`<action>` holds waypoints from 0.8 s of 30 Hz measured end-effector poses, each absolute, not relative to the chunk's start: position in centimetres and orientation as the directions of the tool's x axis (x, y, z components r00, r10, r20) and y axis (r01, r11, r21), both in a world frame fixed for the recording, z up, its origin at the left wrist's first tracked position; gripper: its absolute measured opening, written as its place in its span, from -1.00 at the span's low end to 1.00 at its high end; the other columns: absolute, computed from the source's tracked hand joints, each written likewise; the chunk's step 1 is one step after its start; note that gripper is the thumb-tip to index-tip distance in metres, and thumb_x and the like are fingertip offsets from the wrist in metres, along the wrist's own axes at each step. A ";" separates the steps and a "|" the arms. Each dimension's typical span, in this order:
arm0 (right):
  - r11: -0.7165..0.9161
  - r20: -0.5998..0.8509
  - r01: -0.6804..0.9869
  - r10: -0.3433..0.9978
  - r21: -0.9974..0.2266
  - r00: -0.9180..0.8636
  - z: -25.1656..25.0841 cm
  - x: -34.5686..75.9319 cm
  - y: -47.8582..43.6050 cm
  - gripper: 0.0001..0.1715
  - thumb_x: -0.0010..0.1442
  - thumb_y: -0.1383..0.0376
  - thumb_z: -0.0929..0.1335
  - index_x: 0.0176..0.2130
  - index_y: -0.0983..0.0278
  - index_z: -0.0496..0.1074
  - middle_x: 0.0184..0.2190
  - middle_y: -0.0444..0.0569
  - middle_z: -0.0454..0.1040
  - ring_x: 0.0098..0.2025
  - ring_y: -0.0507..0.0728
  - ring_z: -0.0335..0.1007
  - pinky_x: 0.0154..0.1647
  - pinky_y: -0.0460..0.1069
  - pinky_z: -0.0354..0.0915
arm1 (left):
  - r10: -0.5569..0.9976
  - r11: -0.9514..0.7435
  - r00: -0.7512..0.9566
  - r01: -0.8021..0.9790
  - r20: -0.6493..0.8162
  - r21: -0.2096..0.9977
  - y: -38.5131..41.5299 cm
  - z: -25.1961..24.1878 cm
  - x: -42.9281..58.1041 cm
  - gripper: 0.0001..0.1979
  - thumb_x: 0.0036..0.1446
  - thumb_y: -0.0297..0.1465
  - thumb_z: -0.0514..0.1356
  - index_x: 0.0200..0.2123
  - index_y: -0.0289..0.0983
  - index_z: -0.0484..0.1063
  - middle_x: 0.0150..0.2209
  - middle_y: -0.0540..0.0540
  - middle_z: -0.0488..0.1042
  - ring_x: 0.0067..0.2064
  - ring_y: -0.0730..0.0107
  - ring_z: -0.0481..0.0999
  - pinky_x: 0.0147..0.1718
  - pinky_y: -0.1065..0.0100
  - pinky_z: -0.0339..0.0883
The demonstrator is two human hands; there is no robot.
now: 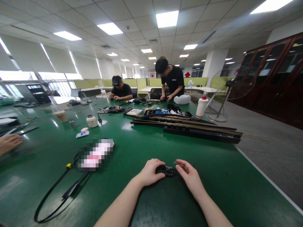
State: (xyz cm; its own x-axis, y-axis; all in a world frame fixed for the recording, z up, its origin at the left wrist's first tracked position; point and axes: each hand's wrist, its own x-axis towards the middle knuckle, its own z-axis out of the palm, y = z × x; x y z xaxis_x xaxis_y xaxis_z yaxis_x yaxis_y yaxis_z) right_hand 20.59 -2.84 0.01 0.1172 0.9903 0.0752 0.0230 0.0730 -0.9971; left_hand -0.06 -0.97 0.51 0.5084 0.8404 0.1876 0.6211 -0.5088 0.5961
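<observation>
On the green table in front of me lies a small black plastic housing (168,171), its hollow inner side facing up. My left hand (151,171) grips its left end between thumb and fingers. Just right of the housing, my right hand (188,175) pinches a small dark part (175,163) between thumb and fingertip, slightly above the housing and apart from it. What kind of part this is cannot be made out at this size.
Long black rails with thin brass rods (201,130) lie across the table ahead. A strapped, blurred-out object (97,154) rests left. Beyond are a white bottle (202,107), a jar (92,121) and tools (113,109). Another person's hand (10,143) reaches in from the left; two people work opposite.
</observation>
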 end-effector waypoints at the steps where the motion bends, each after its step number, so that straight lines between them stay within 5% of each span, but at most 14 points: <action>1: 0.070 0.070 0.004 0.989 -0.998 0.127 0.2 20.6 -2.9 -0.50 -0.21 0.03 0.48 -0.27 0.25 0.49 -0.28 0.04 0.57 -0.18 0.22 0.47 -0.05 0.12 0.32 | 0.841 -0.508 0.508 0.621 0.186 0.597 -1.0 0.5 0.0 -0.56 -0.03 -0.31 0.28 -0.02 -0.19 0.38 -0.08 -0.10 0.41 -0.01 0.16 0.33 0.02 0.20 0.16; 24: 0.053 0.029 -0.096 0.971 -0.994 0.238 1.4 20.7 -3.2 -0.48 -0.20 0.01 0.47 -0.26 0.25 0.48 -0.24 0.03 0.57 -0.12 0.24 0.45 0.02 0.14 0.27 | 0.839 -0.510 0.509 0.612 0.192 0.605 -1.0 0.6 -0.2 -0.55 -0.04 -0.30 0.28 -0.02 -0.18 0.37 -0.08 -0.09 0.42 -0.02 0.16 0.33 0.02 0.20 0.16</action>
State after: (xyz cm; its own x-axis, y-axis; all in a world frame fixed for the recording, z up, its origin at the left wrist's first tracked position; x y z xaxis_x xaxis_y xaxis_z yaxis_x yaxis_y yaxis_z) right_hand 20.75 -3.24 1.36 0.2378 0.9709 0.0289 -0.0964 0.0532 -0.9939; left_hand -0.24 -0.96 0.60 0.5090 0.8390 0.1921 0.6115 -0.5096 0.6053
